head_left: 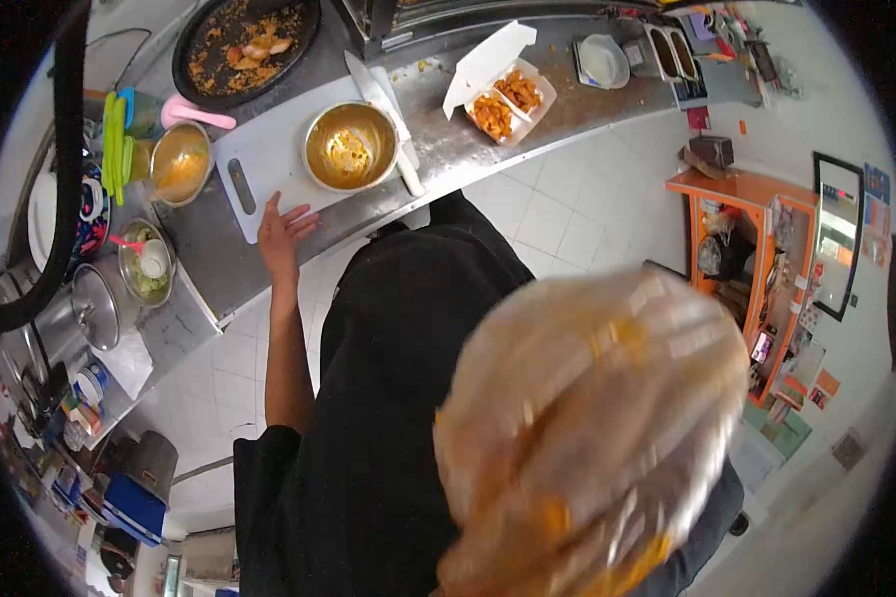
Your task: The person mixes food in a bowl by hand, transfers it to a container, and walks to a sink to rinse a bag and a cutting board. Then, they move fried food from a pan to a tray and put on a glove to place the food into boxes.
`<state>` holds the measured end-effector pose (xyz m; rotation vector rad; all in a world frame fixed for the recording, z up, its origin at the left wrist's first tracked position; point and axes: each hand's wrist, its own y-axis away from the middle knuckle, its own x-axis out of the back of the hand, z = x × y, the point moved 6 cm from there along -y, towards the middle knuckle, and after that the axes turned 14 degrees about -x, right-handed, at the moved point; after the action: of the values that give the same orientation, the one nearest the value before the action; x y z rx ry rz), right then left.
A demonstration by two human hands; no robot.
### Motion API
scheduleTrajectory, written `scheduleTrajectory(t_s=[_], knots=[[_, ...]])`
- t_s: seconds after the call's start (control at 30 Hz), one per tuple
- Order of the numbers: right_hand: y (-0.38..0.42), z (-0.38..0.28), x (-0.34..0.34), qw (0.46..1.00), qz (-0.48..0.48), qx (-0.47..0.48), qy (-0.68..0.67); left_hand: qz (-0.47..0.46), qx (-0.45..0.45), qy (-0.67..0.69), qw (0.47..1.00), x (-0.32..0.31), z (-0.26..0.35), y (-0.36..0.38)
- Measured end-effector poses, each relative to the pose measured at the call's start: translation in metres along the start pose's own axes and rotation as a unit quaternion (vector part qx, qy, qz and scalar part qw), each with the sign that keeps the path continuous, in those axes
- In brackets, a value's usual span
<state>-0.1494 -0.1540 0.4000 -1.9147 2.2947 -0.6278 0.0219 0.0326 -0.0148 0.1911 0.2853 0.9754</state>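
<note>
My left hand (287, 231) is bare, with its fingers spread and nothing in them, at the front edge of the white cutting board (274, 139). On that board stands a metal bowl (321, 149) smeared inside with orange-yellow sauce. A knife (376, 98) lies beyond the bowl along the board's right side. My right hand (587, 428) is raised very close to the camera inside a clear plastic covering streaked with sauce. Motion blur hides how its fingers are set. To the right, an open white takeout box (465, 82) holds sauce-coated pieces in two parts.
A black pan (194, 95) with crumbs and a few pieces stands behind the board. At left are another metal bowl (205, 171), a pink-handled utensil (199, 113) and a bowl of greens (149, 284). An orange shelf (752, 189) stands at right.
</note>
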Motion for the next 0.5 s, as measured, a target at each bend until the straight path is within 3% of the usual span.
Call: scheduleTrajectory(t_s=[0.07,0.13,0.17,0.2,0.27,0.33,0.4,0.5], knots=[[-0.004,0.023,0.006,0.999,0.037,-0.027,-0.009,0.043,-0.103,-0.056,0.992,0.015,0.008,0.006],[-0.008,0.076,0.014,0.989,0.104,-0.104,-0.026,0.052,-0.112,-0.058,0.991,0.009,0.028,0.018],[-0.005,0.124,0.008,0.938,0.128,-0.277,-0.167,0.065,-0.119,-0.063,0.989,0.004,0.043,0.025],[0.001,0.196,0.008,0.948,0.156,-0.271,-0.058,0.079,-0.126,-0.069,0.986,-0.002,0.053,0.03],[0.036,0.321,-0.013,0.862,0.185,-0.471,-0.016,0.05,-0.133,-0.092,0.986,-0.024,0.064,0.04],[0.084,0.414,-0.04,0.774,0.32,-0.505,-0.208,-0.127,-0.166,-0.192,0.959,-0.077,0.074,0.05],[0.083,0.405,-0.048,0.759,0.314,-0.508,-0.259,-0.213,-0.161,-0.297,0.917,-0.13,0.104,0.066],[0.075,0.397,-0.053,0.725,0.309,-0.483,-0.38,-0.23,-0.233,-0.357,0.875,-0.162,0.105,0.062]])
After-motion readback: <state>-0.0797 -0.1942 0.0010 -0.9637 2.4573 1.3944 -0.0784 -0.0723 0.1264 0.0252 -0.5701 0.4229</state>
